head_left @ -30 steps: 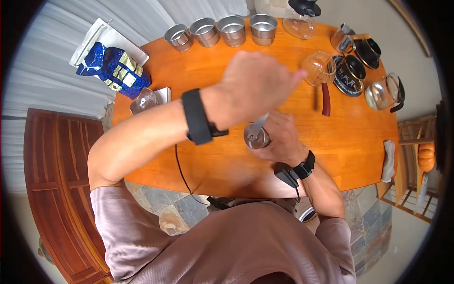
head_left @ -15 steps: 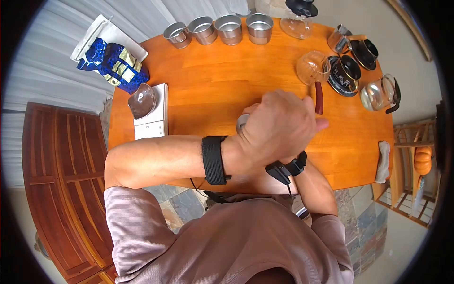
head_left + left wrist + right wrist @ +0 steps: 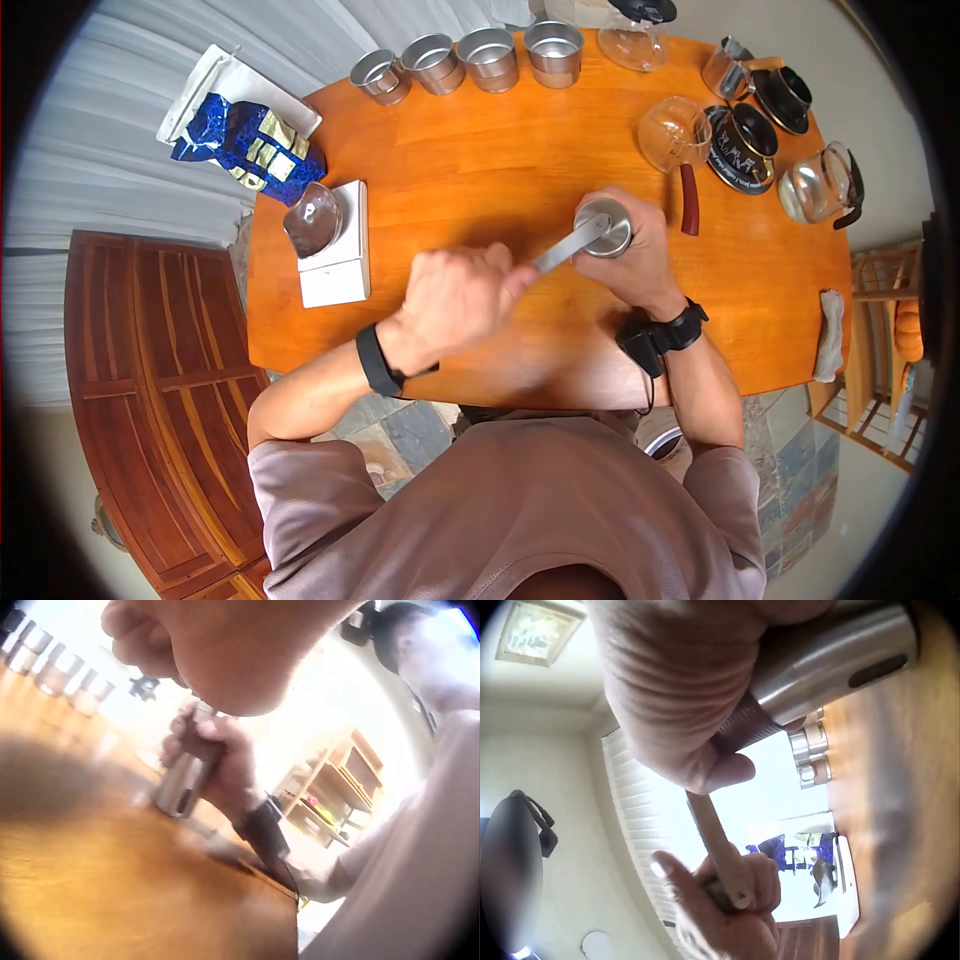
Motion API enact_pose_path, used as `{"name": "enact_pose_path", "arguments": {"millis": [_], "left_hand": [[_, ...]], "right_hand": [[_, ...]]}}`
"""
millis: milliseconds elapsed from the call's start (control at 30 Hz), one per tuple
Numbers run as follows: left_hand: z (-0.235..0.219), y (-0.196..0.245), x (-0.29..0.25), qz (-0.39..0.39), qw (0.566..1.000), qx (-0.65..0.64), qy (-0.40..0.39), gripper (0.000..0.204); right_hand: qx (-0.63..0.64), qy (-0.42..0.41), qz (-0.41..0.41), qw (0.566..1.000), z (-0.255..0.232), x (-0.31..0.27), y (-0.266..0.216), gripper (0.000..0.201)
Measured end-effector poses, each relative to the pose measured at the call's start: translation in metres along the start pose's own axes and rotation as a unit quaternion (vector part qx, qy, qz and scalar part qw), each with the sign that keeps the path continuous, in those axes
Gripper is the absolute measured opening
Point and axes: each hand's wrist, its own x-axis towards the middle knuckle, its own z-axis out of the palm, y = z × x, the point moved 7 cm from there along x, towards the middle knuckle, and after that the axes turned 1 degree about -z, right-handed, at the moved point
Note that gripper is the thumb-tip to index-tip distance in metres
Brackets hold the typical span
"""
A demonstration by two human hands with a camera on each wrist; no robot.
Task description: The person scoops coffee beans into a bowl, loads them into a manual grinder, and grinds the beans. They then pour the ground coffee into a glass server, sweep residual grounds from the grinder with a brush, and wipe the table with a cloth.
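Observation:
A steel cylindrical hand grinder (image 3: 603, 227) stands upright on the wooden table, with a flat metal crank arm (image 3: 566, 249) reaching left from its top. My right hand (image 3: 638, 250) is wrapped round its body; the right wrist view shows the textured band of the grinder (image 3: 746, 724) under the fingers. At the crank's outer end, my left hand (image 3: 455, 300) grips the knob, which its fingers mostly cover. In the left wrist view the grinder's lower body (image 3: 180, 784) meets the table below the right hand (image 3: 229, 765).
Several steel cups (image 3: 488, 60) line the far edge. At left are a white scale (image 3: 336, 280), a clear dish (image 3: 313, 220) and a blue bag (image 3: 245, 145). At right stand a glass pot with a red handle (image 3: 690, 200), black drippers, a glass carafe (image 3: 812, 190) and a cloth (image 3: 829, 335).
The left hand has swung from above the grinder round to its left, turning the crank arm. The grinder and right hand appear farther right and away from the body.

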Motion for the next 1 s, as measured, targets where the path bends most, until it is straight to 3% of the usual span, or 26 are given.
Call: {"name": "enact_pose_path", "arguments": {"millis": [100,167,233,267,400,467,600,667,1000], "left_hand": [[0.001,-0.025,0.018,0.01,0.999,-0.021,0.024,0.041],[0.005,-0.034,0.034,0.035,0.999,-0.02,-0.001,0.038],[0.011,-0.036,0.047,0.099,0.995,0.017,0.005,0.04],[0.013,-0.036,0.054,0.089,0.995,0.02,-0.032,0.042],[0.017,-0.037,0.076,0.109,0.994,0.026,-0.018,0.042],[0.017,-0.045,0.089,0.077,0.996,0.034,-0.014,0.047],[0.008,-0.037,0.111,0.072,0.997,0.034,0.016,0.055],[0.005,-0.021,0.122,0.108,0.992,0.056,0.03,0.061],[-0.001,0.003,0.137,0.118,0.989,0.083,0.037,0.067]], "right_hand": [[-0.049,0.002,-0.002,0.999,0.004,-0.004,-0.002,0.027],[-0.09,0.006,-0.025,0.996,0.004,-0.005,-0.006,0.028],[-0.102,0.01,-0.034,0.994,0.0,-0.004,-0.008,0.028],[-0.115,0.014,-0.043,0.992,-0.002,-0.004,-0.009,0.028],[-0.13,0.025,-0.048,0.99,-0.008,-0.003,-0.011,0.027],[-0.17,-0.015,-0.108,0.979,0.003,-0.005,-0.024,0.029],[-0.169,-0.04,-0.121,0.977,0.013,-0.006,-0.03,0.028],[-0.182,-0.058,-0.137,0.972,0.014,-0.007,-0.031,0.027],[-0.252,-0.082,-0.166,0.95,0.011,-0.01,-0.031,0.034]]}}
